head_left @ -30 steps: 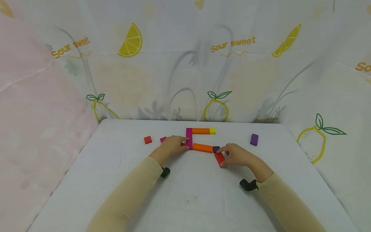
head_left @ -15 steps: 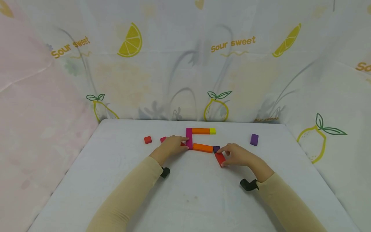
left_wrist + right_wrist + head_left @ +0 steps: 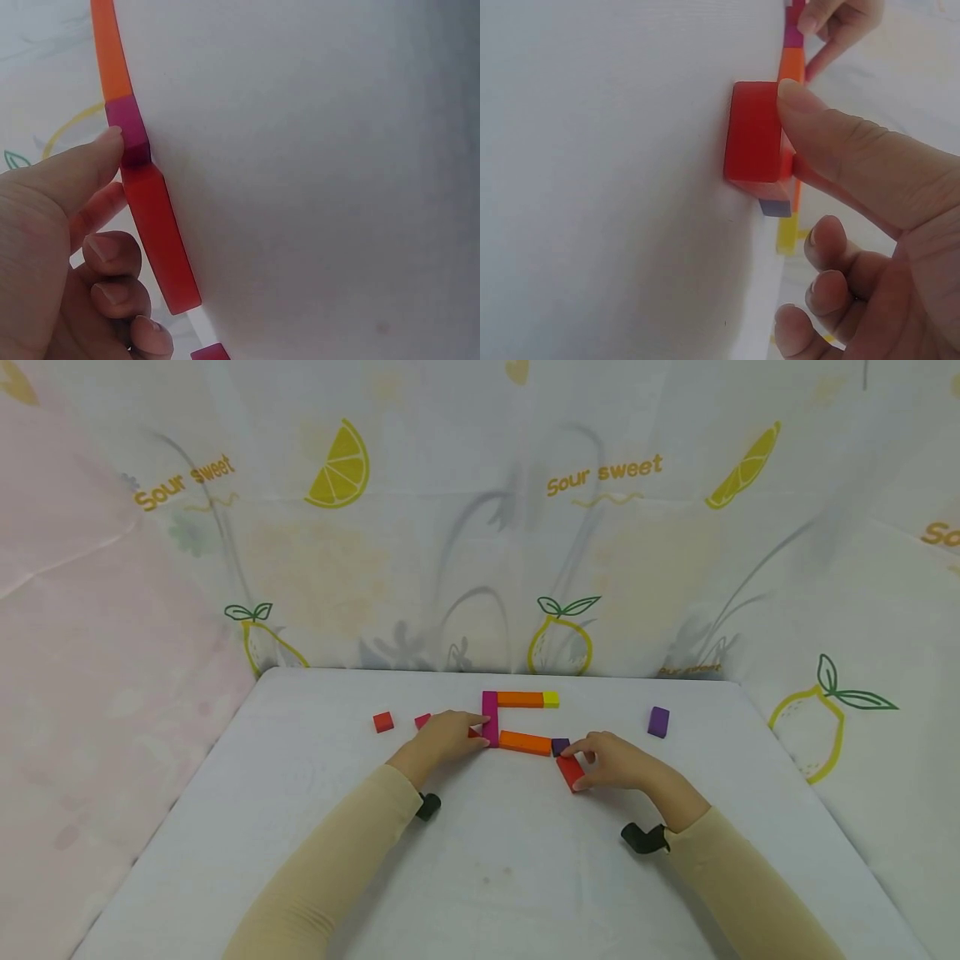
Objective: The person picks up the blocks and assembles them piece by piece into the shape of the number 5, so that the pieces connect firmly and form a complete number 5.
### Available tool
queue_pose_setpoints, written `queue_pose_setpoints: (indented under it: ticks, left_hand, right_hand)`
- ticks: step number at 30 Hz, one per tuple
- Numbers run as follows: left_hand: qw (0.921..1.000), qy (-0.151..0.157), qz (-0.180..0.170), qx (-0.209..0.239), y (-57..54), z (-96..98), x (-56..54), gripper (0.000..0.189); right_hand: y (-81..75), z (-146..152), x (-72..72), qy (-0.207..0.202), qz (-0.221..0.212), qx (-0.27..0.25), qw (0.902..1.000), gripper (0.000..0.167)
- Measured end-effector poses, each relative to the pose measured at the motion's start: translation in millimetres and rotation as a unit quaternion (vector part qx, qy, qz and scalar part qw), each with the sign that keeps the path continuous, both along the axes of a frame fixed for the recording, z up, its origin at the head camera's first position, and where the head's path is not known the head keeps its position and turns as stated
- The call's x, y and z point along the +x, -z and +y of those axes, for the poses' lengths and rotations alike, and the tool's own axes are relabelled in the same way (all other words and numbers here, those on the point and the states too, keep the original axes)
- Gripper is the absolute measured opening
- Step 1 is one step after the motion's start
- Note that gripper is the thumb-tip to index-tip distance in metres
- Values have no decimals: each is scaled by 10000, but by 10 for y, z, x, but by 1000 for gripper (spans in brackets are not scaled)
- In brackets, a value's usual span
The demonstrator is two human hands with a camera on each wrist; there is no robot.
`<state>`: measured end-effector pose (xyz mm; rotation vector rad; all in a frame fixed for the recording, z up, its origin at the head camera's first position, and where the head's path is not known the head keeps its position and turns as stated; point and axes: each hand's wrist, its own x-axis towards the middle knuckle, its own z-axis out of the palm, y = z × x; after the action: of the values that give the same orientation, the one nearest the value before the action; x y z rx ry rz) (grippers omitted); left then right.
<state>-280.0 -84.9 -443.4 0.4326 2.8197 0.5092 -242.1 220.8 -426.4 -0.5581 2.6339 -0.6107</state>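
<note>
Backdrop cloth [image 3: 465, 568] reads "Sour sweet"; left hand [image 3: 445, 737] pinches magenta block [image 3: 130, 118], right hand [image 3: 617, 760] pinches red block [image 3: 754, 131].

A white table [image 3: 465, 902] with rounded far corners fills the lower middle, two faint smudges on its surface; behind it hangs a pale, creased cloth [image 3: 480, 552] printed with lemon slices [image 3: 337, 468], whole lemons [image 3: 560, 643] outlined in yellow under green leaves, orange "Sour sweet" lettering [image 3: 604, 474] and grey plant shapes [image 3: 468, 518]; a pinkish panel [image 3: 97, 693] closes the left side, more lemon-printed cloth [image 3: 885, 610] the right; the light is soft and rather muted.
</note>
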Motion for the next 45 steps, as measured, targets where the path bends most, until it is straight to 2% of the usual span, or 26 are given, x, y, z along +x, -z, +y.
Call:
queue_pose_setpoints:
  ticks: [17, 26, 33, 36, 40, 43, 45]
  left_hand:
    - [9999, 91, 98, -23, -5, 7, 6, 52]
    - [9993, -95, -151, 339, 37, -2, 3, 55]
    - [9983, -248, -210, 474, 57, -66, 8, 56]
    - [9988, -308, -118, 368, 65, -114, 12, 56]
    - [9990, -345, 266, 134, 74, -181, 21, 56]
    - [9977, -499, 459, -27, 68, -226, 25, 59]
    - [9969, -643, 459, -67, 53, -250, 30, 63]
  right_hand:
    - [-4, 6, 1, 21, -71, -25, 10000, 50]
    - [-6, 44, -6, 33, -37, -220, 9997, 47]
    - [-32, 169, -26, 69, 351, -640, 9973, 40]
    - [-62, 231, -40, 111, 536, -729, 9958, 37]
    - [-89, 323, -57, 242, 757, -767, 9939, 36]
    - [-103, 402, -71, 375, 905, -806, 9919, 35]
    - [-113, 454, -81, 467, 980, -806, 9908, 36]
